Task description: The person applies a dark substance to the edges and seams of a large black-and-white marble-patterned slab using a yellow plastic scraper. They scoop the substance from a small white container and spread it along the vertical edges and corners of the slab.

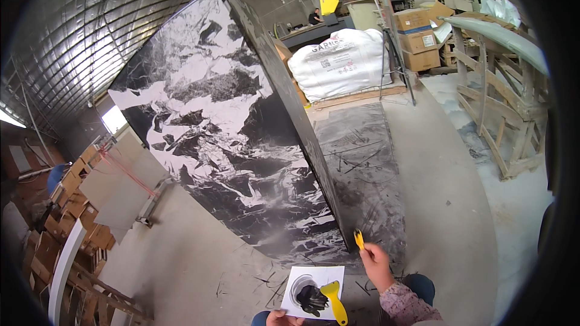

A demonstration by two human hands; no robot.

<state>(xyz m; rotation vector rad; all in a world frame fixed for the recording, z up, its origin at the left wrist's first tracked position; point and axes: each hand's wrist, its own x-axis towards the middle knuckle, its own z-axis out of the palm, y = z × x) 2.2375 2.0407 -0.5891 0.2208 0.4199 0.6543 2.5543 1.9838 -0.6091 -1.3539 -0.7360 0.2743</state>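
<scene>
My left hand (283, 319) grips the lower left edge of a white sheet (297, 274). On it are a smear of glossy black paste (312, 300) and a larger yellow scraper (336, 305). My right hand (377, 267) pinches a small yellow scraper (359, 239), its tip dark with paste. That tip is near the lower corner of a large slab (223, 139) with a black and white marble pattern, which stands tilted in front of me. Whether the tip touches the slab's dark, rough side edge (290, 99), I cannot tell.
A stained dark mat (362, 145) covers the floor right of the slab. Behind it a big white sack (339, 66) rests on a pallet. Cardboard boxes (417, 39) and a wooden frame (501, 96) stand right. Grey panels (124, 181) lean left. A person (315, 16) is far back.
</scene>
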